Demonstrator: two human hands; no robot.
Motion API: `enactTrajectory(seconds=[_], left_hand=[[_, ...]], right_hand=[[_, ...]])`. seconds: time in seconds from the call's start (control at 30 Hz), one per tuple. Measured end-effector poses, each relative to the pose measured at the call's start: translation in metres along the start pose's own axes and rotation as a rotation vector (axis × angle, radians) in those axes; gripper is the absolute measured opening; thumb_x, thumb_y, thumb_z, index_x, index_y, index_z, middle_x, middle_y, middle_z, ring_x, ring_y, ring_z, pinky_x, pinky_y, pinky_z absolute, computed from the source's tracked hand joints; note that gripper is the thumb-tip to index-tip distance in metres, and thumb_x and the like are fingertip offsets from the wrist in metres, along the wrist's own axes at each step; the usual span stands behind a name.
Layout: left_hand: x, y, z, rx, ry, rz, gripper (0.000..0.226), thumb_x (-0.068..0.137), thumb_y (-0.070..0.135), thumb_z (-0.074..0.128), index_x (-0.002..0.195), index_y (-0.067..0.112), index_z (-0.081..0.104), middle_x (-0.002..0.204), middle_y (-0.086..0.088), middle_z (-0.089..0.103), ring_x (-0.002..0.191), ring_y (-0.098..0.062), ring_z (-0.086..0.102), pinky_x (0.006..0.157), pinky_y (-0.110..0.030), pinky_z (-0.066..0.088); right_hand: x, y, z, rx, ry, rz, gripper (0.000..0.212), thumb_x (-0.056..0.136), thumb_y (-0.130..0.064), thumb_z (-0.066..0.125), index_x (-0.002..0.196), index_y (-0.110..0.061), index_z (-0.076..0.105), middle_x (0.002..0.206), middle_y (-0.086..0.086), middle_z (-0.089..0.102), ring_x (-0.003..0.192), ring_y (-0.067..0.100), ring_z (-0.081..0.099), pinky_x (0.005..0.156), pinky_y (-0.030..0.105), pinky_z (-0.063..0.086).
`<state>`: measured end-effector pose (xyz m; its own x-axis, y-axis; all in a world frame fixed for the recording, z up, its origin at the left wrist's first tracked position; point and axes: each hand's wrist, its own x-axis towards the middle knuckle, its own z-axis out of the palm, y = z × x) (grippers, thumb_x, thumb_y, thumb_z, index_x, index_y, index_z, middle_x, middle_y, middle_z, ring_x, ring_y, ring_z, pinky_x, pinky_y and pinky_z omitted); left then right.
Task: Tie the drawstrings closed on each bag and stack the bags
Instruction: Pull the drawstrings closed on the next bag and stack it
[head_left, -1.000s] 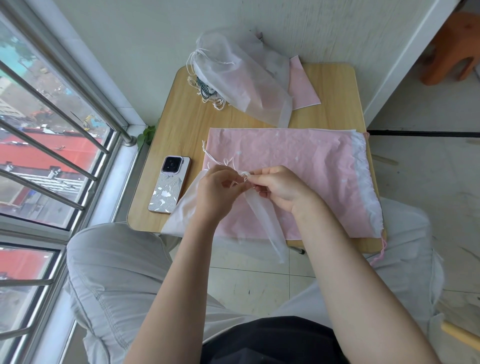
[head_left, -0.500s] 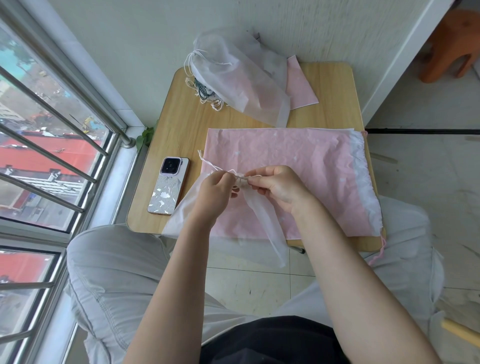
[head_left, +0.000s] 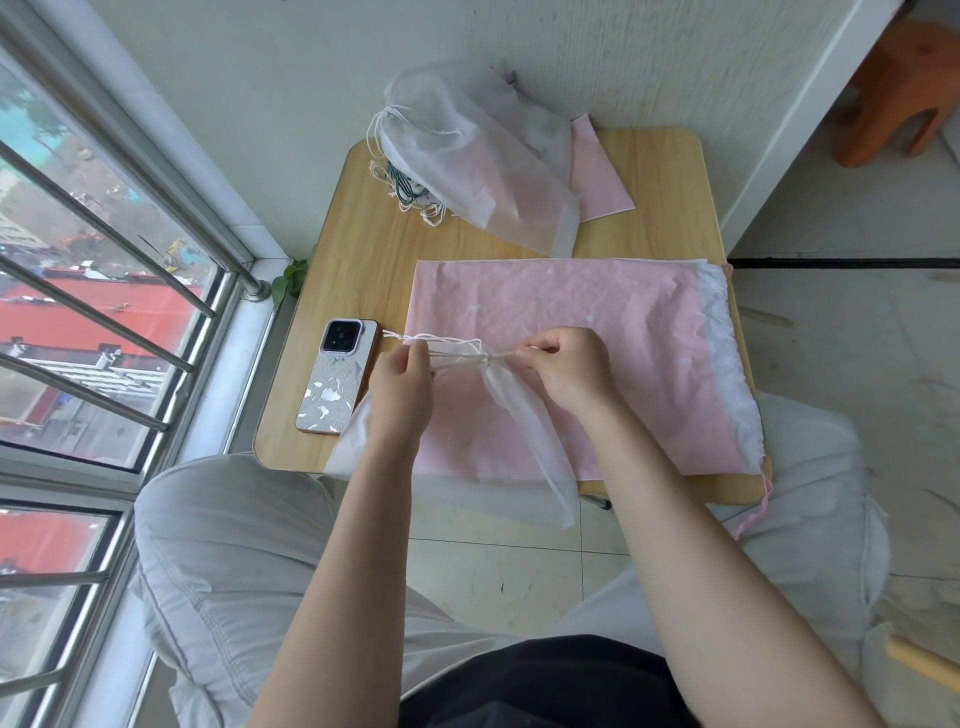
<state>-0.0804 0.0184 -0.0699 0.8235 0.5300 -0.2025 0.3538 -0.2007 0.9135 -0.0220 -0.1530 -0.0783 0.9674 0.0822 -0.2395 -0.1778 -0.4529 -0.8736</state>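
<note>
Drawstrings (head_left: 441, 347) pinched taut between left hand (head_left: 402, 387), right hand (head_left: 569, 371)

Our two forearms reach forward, bare, converging ahead of us. Our left hand (head_left: 402, 387) curls its fingers in a pinch, knuckles up. Our right hand (head_left: 571, 371) faces it, apart from it, thumb and fingers also pinched, wrist bent slightly inward.

Bare forearms, no sleeves visible. Light grey, loose cotton trousers (head_left: 223, 561) with stitched seams. Black fabric top (head_left: 545, 680) at waist.
</note>
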Motion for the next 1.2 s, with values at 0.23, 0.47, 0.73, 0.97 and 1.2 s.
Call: enactTrajectory(seconds=[0.23, 0.47, 0.73, 0.97, 1.2], left_hand=[[0.006, 0.001, -0.002, 0.241, 0.060, 0.060, 0.045, 0.100, 0.023, 0.043, 0.057, 0.009, 0.039, 0.092, -0.009, 0.051, 0.080, -0.023, 0.046, 0.074, -0.034, 0.035], [0.033, 0.037, -0.010, 0.402, 0.034, 0.185, 0.042, 0.096, 0.025, 0.051, 0.056, 0.012, 0.045, 0.083, -0.005, 0.048, 0.088, -0.021, 0.050, 0.074, -0.034, 0.040], [0.087, 0.133, -0.003, 0.799, -0.521, 0.468, 0.055, 0.065, 0.039, 0.080, 0.118, 0.034, 0.066, 0.108, 0.003, 0.054, 0.106, -0.019, 0.051, 0.095, -0.034, 0.044], [0.142, 0.169, 0.008, 0.720, -0.296, 0.350, 0.031, 0.077, 0.034, 0.078, 0.059, 0.024, 0.054, 0.062, 0.008, 0.048, 0.064, -0.012, 0.048, 0.052, -0.022, 0.033], [0.208, 0.180, 0.010, -0.006, 0.110, -0.076, 0.025, 0.081, 0.030, 0.062, 0.074, 0.006, 0.060, 0.077, -0.013, 0.066, 0.074, -0.035, 0.071, 0.072, -0.045, 0.061]], right_hand=[[0.015, 0.000, -0.009, -0.210, 0.193, -0.136, 0.016, 0.090, -0.007, 0.065, 0.076, 0.000, 0.063, 0.084, 0.002, 0.069, 0.069, 0.010, 0.055, 0.054, 0.007, 0.034], [0.034, -0.037, -0.034, -0.080, 0.138, -0.170, 0.014, 0.084, -0.019, 0.074, 0.080, -0.008, 0.068, 0.076, -0.003, 0.064, 0.068, 0.010, 0.053, 0.059, 0.013, 0.038], [0.073, -0.135, -0.040, -0.205, -0.065, -0.326, 0.009, 0.079, -0.024, 0.077, 0.079, -0.016, 0.074, 0.064, -0.012, 0.056, 0.061, 0.002, 0.050, 0.057, 0.014, 0.038], [0.122, -0.169, -0.052, -0.397, 0.180, -0.375, 0.028, 0.092, -0.029, 0.060, 0.118, -0.019, 0.065, 0.113, 0.004, 0.068, 0.109, 0.025, 0.061, 0.085, 0.033, 0.048], [0.149, -0.168, -0.048, -0.530, 0.322, -0.389, 0.029, 0.097, -0.017, 0.044, 0.125, -0.010, 0.049, 0.119, 0.012, 0.060, 0.108, 0.034, 0.057, 0.076, 0.038, 0.045]])
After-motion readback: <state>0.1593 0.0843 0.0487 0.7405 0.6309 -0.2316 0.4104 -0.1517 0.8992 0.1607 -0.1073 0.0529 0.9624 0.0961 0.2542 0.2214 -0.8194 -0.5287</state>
